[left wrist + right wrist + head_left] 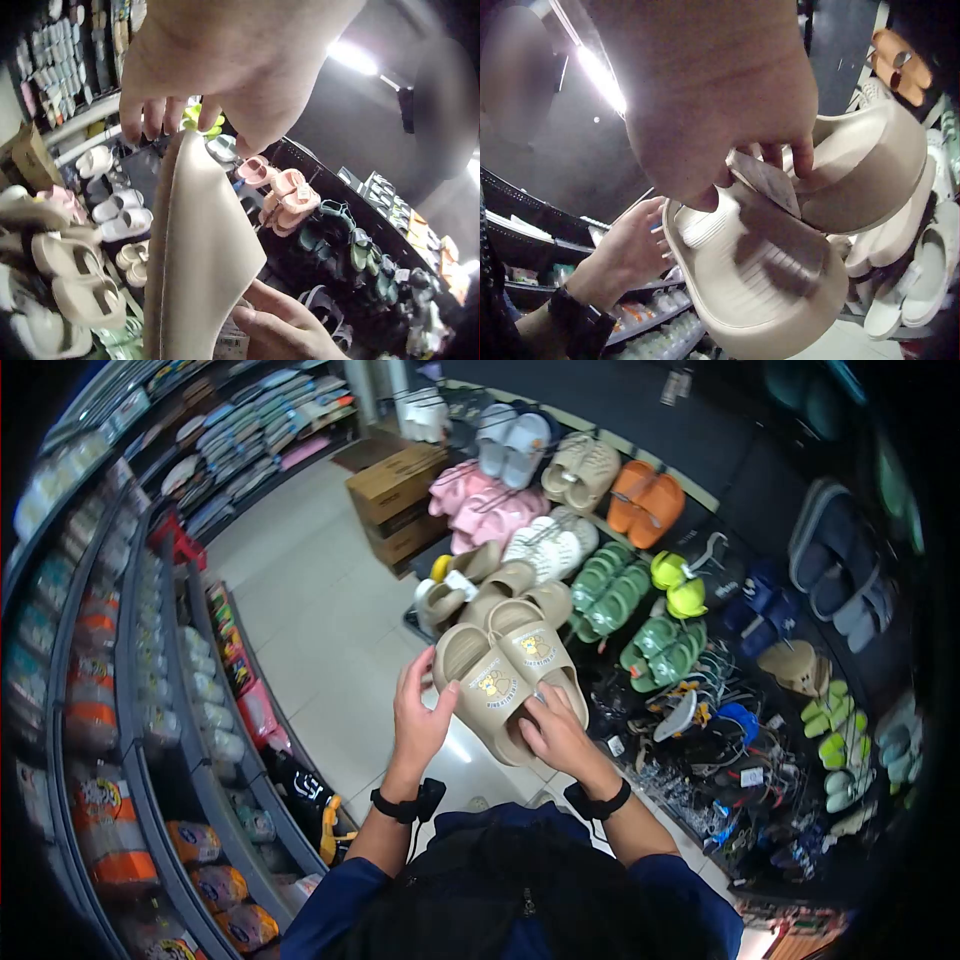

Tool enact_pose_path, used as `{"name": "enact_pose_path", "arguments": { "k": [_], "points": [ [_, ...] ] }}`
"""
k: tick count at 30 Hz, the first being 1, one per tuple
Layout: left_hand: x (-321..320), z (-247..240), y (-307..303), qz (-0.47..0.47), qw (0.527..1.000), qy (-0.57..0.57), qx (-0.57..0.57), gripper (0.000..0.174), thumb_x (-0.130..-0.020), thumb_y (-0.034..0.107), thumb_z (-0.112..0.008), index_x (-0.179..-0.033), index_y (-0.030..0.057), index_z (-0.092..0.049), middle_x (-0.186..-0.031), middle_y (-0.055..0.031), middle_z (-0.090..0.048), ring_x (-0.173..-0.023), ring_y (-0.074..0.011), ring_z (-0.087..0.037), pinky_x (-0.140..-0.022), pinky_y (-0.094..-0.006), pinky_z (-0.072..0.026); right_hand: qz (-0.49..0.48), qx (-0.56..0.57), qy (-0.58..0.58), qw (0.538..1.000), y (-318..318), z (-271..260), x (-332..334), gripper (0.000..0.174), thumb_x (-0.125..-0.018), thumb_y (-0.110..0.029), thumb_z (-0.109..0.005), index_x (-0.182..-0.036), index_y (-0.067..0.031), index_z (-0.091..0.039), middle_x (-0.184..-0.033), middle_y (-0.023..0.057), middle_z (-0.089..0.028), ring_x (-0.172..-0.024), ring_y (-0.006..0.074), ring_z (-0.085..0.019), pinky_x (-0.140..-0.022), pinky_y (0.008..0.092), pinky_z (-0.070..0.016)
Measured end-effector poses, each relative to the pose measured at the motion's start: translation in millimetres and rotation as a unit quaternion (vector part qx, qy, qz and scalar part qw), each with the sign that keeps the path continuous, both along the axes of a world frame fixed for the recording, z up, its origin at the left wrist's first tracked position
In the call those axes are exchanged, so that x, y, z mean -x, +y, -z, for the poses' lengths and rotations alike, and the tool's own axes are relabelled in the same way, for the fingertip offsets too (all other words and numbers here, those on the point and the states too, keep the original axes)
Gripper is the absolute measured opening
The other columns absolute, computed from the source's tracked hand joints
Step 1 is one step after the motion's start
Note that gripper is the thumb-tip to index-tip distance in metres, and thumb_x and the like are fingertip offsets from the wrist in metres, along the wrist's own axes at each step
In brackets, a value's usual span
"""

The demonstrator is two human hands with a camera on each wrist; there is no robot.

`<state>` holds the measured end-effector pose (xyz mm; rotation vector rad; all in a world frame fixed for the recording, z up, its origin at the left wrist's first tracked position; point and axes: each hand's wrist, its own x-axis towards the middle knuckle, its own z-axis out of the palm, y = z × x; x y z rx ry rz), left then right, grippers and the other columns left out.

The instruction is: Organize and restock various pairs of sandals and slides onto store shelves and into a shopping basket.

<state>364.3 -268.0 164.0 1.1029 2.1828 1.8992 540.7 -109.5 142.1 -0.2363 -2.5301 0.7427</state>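
Note:
A pair of beige slide slippers [507, 672] with a cartoon print on each strap is held up in front of my body. My right hand [562, 732] grips the pair at the inner edges of the straps, its fingers reaching into the foot openings. A white tag [769, 180] hangs beside those fingers in the right wrist view. Along the left slipper's outer side is my left hand [418, 712], its fingers loosely extended and the thumb right at the slipper's edge. The left wrist view shows the left hand's fingers [154, 116] close over one end of the slipper.
More beige slippers [500, 585] lie on the display just beyond the pair. Green sandals [610, 590], orange slippers [645, 503] and pink slippers [500, 510] fill the rack. Cardboard boxes [398, 485] stand at its end. Shelves of packaged goods [100, 690] line the left side, across the tiled floor [290, 570].

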Motion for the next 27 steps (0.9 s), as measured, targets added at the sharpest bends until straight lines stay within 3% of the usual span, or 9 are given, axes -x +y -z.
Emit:
{"name": "enact_pose_path", "arguments": {
  "k": [1,3,7,9,15,17,19,24,27],
  "points": [
    [9.3,-8.1,-11.3,-0.017,1.0,-0.003,0.002,0.054,-0.087,0.008,-0.069,-0.138,0.0009,-0.05,-0.127,-0.018,-0.057,-0.114,-0.0288,-0.059,-0.091,-0.0391,-0.0504,-0.026,-0.011,0.005,1.0,-5.9,-2.3,16.7,0.028,-0.085,-0.012,-0.065,-0.109,-0.0013,-0.059,-0.121,0.024,-0.052,-0.109,0.0437,-0.05,-0.095,0.049,-0.0431],
    [27.2,-22.4,-29.3,-0.098,0.982,0.149,0.057,0.039,-0.083,0.012,-0.072,-0.12,0.0017,-0.065,-0.125,-0.0186,-0.058,-0.116,-0.0352,-0.056,-0.096,-0.044,-0.0466,-0.071,-0.019,0.009,0.997,-18.3,-6.0,46.2,0.028,-0.084,-0.012,-0.065,-0.109,-0.0019,-0.059,-0.119,0.0225,-0.053,-0.109,0.0427,-0.05,-0.094,0.049,-0.0429],
    [65.4,-34.8,-56.8,-0.167,0.946,0.236,0.146,0.03,-0.083,0.014,-0.071,-0.11,0.0007,-0.07,-0.123,-0.0207,-0.059,-0.113,-0.0395,-0.057,-0.098,-0.0448,-0.0453,-0.154,-0.089,-0.008,0.984,-41.1,-6.3,102.2,0.028,-0.081,-0.012,-0.067,-0.107,-0.0045,-0.059,-0.118,0.0164,-0.054,-0.108,0.0377,-0.05,-0.093,0.0468,-0.0421],
    [84.0,-31.3,-66.6,-0.231,0.908,0.265,0.228,0.026,-0.083,0.02,-0.071,-0.1,0.0002,-0.072,-0.11,-0.0188,-0.065,-0.106,-0.0379,-0.059,-0.094,-0.0447,-0.0462,-0.187,-0.101,0.003,0.977,-48.8,-2.4,127.5,0.029,-0.08,-0.012,-0.067,-0.107,-0.0055,-0.06,-0.117,0.0145,-0.054,-0.108,0.0362,-0.05,-0.092,0.0462,-0.0416],
    [144.7,-4.5,-89.9,-0.222,0.908,0.078,0.346,0.024,-0.084,0.023,-0.069,-0.091,0.0009,-0.073,-0.09,-0.0162,-0.067,-0.095,-0.0359,-0.062,-0.087,-0.0449,-0.0483,-0.287,-0.104,0.045,0.951,-58.1,24.1,202.0,0.027,-0.079,-0.013,-0.068,-0.104,-0.0078,-0.06,-0.117,0.011,-0.054,-0.108,0.0331,-0.05,-0.093,0.045,-0.0405],
    [167.6,9.3,-94.7,-0.232,0.903,0.086,0.35,0.023,-0.084,0.022,-0.069,-0.086,-0.0006,-0.072,-0.089,-0.0182,-0.066,-0.091,-0.0373,-0.062,-0.083,-0.0448,-0.0496,-0.295,-0.098,0.04,0.95,-52.7,29.6,223.1,0.026,-0.079,-0.014,-0.068,-0.104,-0.0082,-0.061,-0.118,0.0101,-0.054,-0.108,0.0325,-0.05,-0.093,0.0446,-0.0408],
    [193.0,14.7,-96.8,-0.214,0.911,0.025,0.353,0.022,-0.084,0.02,-0.068,-0.083,-0.0013,-0.069,-0.089,-0.0183,-0.066,-0.092,-0.0378,-0.062,-0.084,-0.0458,-0.0494,-0.313,-0.092,0.033,0.945,-46.0,36.1,245.4,0.026,-0.08,-0.013,-0.067,-0.104,-0.0084,-0.061,-0.118,0.0097,-0.054,-0.108,0.0322,-0.05,-0.092,0.0442,-0.0409],
    [231.4,-12.6,-71.9,-0.193,0.912,0.12,0.342,0.015,-0.087,0.014,-0.066,-0.087,-0.0011,-0.068,-0.094,-0.0174,-0.063,-0.098,-0.0356,-0.059,-0.088,-0.0421,-0.0471,-0.312,-0.067,0.006,0.948,-19.6,43.8,296.4,0.029,-0.078,-0.014,-0.069,-0.106,-0.0086,-0.061,-0.118,0.0101,-0.054,-0.11,0.0334,-0.05,-0.093,0.0458,-0.0413],
    [254.5,-21.7,-54.2,-0.179,0.914,0.157,0.328,0.013,-0.086,0.013,-0.068,-0.088,0.0002,-0.068,-0.093,-0.0156,-0.06,-0.097,-0.0342,-0.055,-0.088,-0.0418,-0.045,-0.304,-0.053,-0.021,0.951,-1.6,46.6,320.1,0.037,-0.079,-0.016,-0.071,-0.114,-0.0081,-0.063,-0.124,0.0115,-0.054,-0.119,0.0371,-0.048,-0.097,0.0484,-0.0412]
  ]
}}
